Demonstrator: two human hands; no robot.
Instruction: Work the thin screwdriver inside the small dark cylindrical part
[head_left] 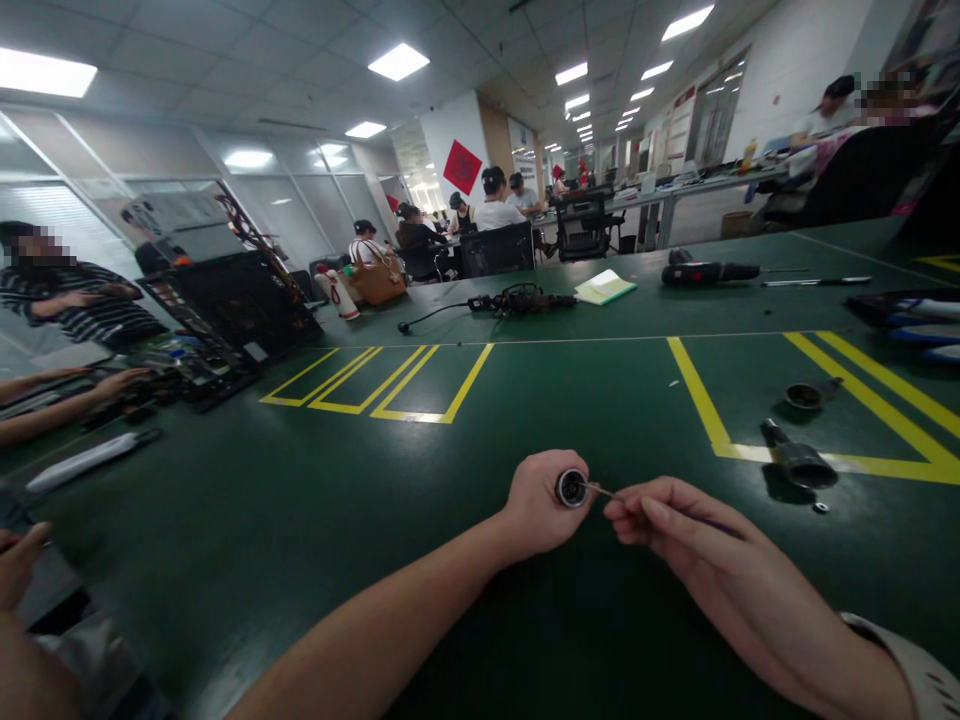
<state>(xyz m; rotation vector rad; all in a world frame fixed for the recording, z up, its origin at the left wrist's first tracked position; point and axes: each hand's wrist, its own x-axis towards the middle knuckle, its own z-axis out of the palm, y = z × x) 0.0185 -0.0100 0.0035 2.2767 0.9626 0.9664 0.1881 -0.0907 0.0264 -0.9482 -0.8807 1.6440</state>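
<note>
My left hand (541,505) is closed around a small black cylindrical part (571,488), its round open end turned toward me. My right hand (679,528) pinches a thin metal tool (600,491) whose tip reaches into the part's opening. Both hands hover just above the dark green table (315,500), near its front edge. To the right, inside a yellow-taped box, lie two more dark cylindrical parts (796,461) (811,394) and a small washer (821,507).
Farther back on the table lie a black power screwdriver (705,271), a loose screwdriver (817,281), a cabled tool (517,300) and a green notepad (604,288). A black machine chassis (232,310) stands at the left, where other people's hands (112,385) work. Seated people fill the background.
</note>
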